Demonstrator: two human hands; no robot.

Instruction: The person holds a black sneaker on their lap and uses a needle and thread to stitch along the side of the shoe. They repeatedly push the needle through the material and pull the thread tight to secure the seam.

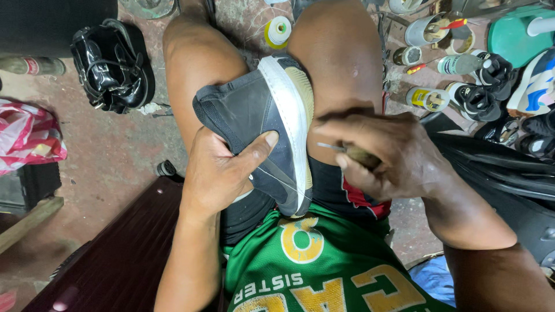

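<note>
A dark sneaker with a white sole rim lies on its side between my knees, sole facing right. My left hand grips its upper, thumb pressed near the sole edge. My right hand is closed around a wooden-handled awl, whose thin metal point sits just right of the sole. A fine thread runs across the shoe's side below my left thumb.
A shiny black bag lies on the floor at upper left, a pink plastic bag at far left. A thread spool sits between my knees. Cans, tools and several shoes crowd the upper right. A dark wooden bench is lower left.
</note>
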